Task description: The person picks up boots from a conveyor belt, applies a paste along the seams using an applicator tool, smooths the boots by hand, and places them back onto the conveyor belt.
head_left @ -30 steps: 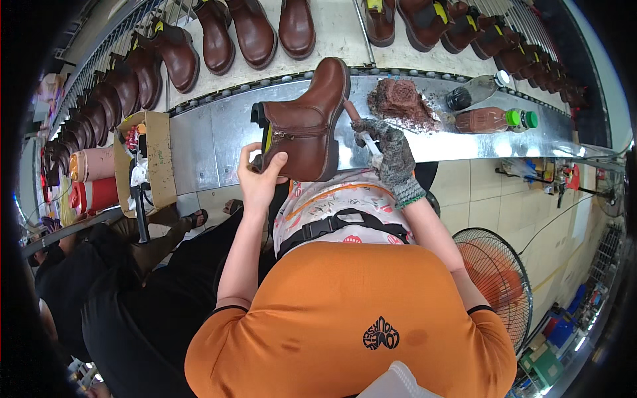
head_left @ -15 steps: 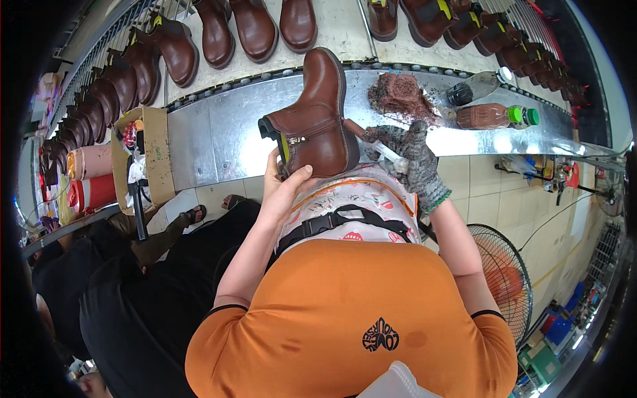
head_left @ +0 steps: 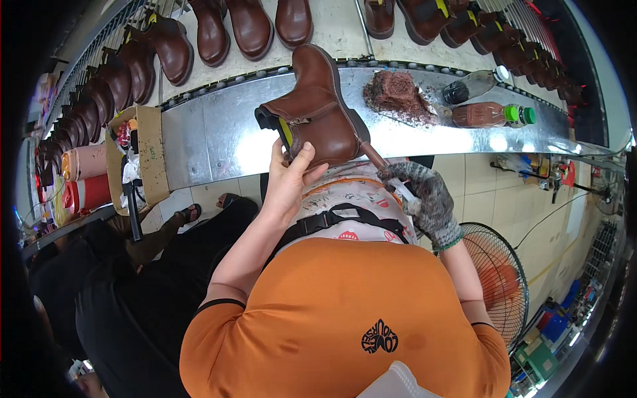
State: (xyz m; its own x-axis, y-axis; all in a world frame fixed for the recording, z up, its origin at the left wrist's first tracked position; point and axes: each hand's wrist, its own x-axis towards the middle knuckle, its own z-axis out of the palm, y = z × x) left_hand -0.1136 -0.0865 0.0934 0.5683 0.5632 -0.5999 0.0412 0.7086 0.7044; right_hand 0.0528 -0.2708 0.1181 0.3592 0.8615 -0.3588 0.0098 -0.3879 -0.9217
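The left hand (head_left: 290, 180) is bare and closed around a brown ankle boot (head_left: 318, 109), thumb up against the side near the boot's opening and fingers wrapped under it, so the boot is lifted clear of the surface and tilted, its toe pointing up and away toward the conveyor. A yellow-green strip shows at the boot's opening, just above the thumb.

The right hand (head_left: 424, 196) wears a grey knitted glove and is curled shut around a thin tool (head_left: 385, 169) with a dark shaft and a pale handle; the shaft's far end meets the boot's lower edge at the heel side. Both hands are held close in front of the person's chest, over a patterned apron with a black strap.

Beyond the boot runs a steel surface (head_left: 212, 132), bare and shiny. On it, to the right, lies a reddish-brown crumpled rag (head_left: 398, 93), and past that two plastic bottles on their sides: one clear with a dark cap (head_left: 474, 85), one brown with a green cap (head_left: 491, 114).

Behind the surface, rows of finished brown boots (head_left: 249, 26) stand on a belt. At the far left a cardboard box (head_left: 139, 152) holds small items. A floor fan (head_left: 501, 278) stands at the lower right.
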